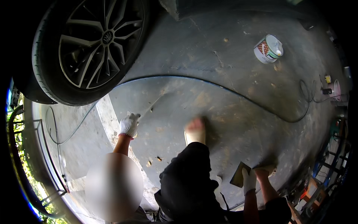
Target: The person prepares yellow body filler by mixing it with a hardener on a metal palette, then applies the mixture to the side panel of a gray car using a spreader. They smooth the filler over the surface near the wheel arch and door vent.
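My left hand (128,125), in a white knit glove, is closed, with a thin pale streak or strand beyond it across the floor; what it grips is unclear. It is below a large car tyre with a spoked alloy wheel (80,48). My right hand (248,179), also gloved, holds a dark flat rectangular pad (237,173) low at the right, beside my bent leg and sandalled foot. A blue-grey hose (223,89) runs from behind the tyre across the floor in loops. My other foot (195,132), in a pale sandal, stands between my hands.
An open white can with a patterned label (267,50) stands on the concrete floor (201,56). Small containers (335,87) sit at the far right, near metal racks and furniture (324,164). A metal railing (41,149) borders the left side. A blurred patch covers the lower left.
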Demonstrator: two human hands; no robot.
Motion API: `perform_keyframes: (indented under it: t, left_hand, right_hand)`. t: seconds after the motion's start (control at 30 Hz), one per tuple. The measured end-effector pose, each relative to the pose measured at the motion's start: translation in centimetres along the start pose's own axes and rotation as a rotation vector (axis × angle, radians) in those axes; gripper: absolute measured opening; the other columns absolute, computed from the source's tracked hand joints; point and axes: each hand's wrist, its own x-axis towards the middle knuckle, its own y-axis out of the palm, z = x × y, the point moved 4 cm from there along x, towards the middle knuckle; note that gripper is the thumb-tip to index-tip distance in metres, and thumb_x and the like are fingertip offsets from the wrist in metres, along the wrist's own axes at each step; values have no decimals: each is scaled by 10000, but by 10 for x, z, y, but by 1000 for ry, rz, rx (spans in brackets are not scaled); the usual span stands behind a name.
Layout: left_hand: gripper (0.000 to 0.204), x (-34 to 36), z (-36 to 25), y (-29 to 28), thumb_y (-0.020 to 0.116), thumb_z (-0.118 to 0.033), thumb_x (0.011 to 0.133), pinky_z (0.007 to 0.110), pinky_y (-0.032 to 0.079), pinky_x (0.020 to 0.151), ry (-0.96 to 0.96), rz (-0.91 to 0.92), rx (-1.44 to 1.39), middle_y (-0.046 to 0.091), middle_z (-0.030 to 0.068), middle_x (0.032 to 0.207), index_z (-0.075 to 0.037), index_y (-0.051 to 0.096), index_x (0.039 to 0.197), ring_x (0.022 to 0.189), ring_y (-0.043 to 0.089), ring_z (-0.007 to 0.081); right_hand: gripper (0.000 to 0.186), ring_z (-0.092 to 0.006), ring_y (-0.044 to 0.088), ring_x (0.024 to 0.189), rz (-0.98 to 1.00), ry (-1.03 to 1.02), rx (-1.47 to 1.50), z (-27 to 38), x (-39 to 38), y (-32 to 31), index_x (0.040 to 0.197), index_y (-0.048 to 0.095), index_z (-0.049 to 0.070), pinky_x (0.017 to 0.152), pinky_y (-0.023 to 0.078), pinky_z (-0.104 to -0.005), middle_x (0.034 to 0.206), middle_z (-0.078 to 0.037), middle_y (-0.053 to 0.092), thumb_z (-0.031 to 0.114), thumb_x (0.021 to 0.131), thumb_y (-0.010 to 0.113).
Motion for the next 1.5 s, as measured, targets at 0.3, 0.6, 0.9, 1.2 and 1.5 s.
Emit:
perform_keyframes:
  t: [0.3,0.6,0.9,1.2,1.5]
  left_hand:
    - [233,-47,-144,-278,711,-85,868,273,499,729,216,111,-1242,701,57,869,20,710,1076,771,603,98]
    - [402,-136,-375,-438,779,-122,841,291,500,882,884,440,-782,707,59,1073,16,655,1198,974,606,116]
    - [384,-193,-488,-397,744,-151,876,302,517,875,1033,544,-884,717,70,1076,-1,665,1220,962,627,124]
    - [252,-192,-520,-370,649,-102,945,268,514,846,995,498,-1206,703,62,1028,30,666,1159,930,618,107]
    - [370,-181,-515,-387,657,-85,922,322,544,901,881,498,-1699,674,100,1114,11,566,1268,1028,649,201]
  right_hand:
    - [384,-209,562,1076,-223,-495,232,111,-43,-51,1254,530,-38,940,440,-329,1182,-141,614,145,923,596]
    - [477,-330,674,996,-1005,-1209,259,262,-194,-245,1303,510,37,865,541,-379,1168,-217,643,239,900,667]
    - [307,-294,697,744,-889,-1159,15,147,-225,-256,1143,597,73,686,569,-371,913,-117,688,235,896,679]
    - [279,-217,716,771,-646,-1262,-77,108,-226,-245,1125,616,37,740,572,-361,913,-105,704,133,876,698]
    - [323,-196,686,781,-1185,63,-4311,40,-134,-130,1243,568,79,691,565,-326,978,-99,680,257,974,592]
